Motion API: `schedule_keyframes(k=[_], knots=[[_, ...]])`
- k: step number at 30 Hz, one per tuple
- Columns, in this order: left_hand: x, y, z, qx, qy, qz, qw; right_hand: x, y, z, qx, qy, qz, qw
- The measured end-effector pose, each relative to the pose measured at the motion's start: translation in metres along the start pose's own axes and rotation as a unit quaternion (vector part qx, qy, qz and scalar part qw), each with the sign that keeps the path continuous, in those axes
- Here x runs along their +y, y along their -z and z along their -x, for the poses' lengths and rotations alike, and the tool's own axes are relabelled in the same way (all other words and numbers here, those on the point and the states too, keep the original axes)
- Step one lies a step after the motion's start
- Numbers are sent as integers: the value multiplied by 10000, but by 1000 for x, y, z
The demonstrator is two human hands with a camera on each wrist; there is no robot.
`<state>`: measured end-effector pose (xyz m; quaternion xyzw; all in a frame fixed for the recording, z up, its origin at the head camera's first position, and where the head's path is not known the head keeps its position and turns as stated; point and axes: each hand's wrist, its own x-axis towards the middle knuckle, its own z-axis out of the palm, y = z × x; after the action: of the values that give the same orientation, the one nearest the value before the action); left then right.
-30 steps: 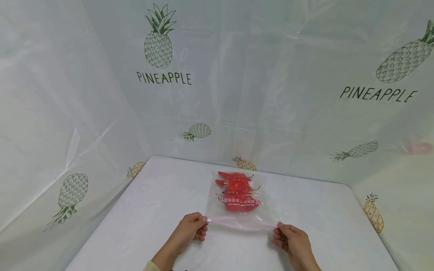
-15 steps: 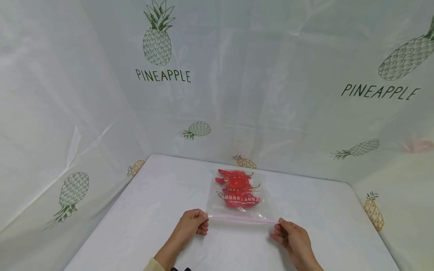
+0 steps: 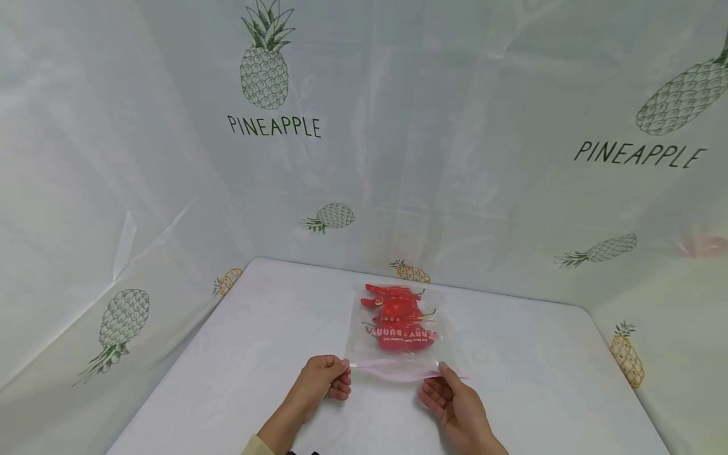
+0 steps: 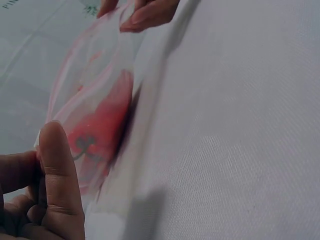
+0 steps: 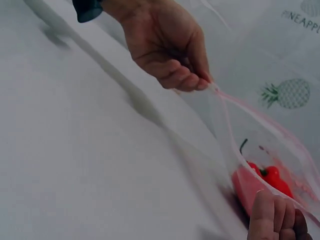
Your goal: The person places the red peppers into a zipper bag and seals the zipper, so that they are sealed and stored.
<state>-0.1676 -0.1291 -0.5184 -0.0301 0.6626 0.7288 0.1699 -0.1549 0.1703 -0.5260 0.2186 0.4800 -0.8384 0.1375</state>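
A clear zip bag with a pink zip edge and white print lies on the table, its mouth towards me. Several red peppers with green stems are inside. My left hand pinches the mouth's left corner between thumb and fingers. Right of the middle, my right hand holds the pink edge, thumb above and fingers below; the right corner sticks out past it. Both wrist views show the mouth's two pink strips apart, with a pepper visible in the left one. The right hand's grip is partly out of frame there.
The white table has its far edge against pale sheeting printed with pineapples. This sheeting also rises along the left and right sides. A dark band sits at the left wrist.
My right hand has let go of the bag's right corner and moved left along the pink edge. That edge, nearly straight half a second ago, now bows towards me. My left hand stays in place.
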Motion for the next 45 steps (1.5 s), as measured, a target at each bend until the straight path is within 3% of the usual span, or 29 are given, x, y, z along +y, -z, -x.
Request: schedule_keyframes(k=[9,19,28,45], knots=[[0,-2,2,-16,40,55,10000,31,-45,4,-1189,-506,89,9916],[2,-1,4,-64,-41,14,10000,54,-86,0,-1728,-653,182,9826],[0,-3,4,-18,-42,-147,9999,58,-106,-4,-1864,-473,230,9811],[-1,-3,3,-57,-96,-143,9998,60,-112,-10,-1364,-489,432,9885]])
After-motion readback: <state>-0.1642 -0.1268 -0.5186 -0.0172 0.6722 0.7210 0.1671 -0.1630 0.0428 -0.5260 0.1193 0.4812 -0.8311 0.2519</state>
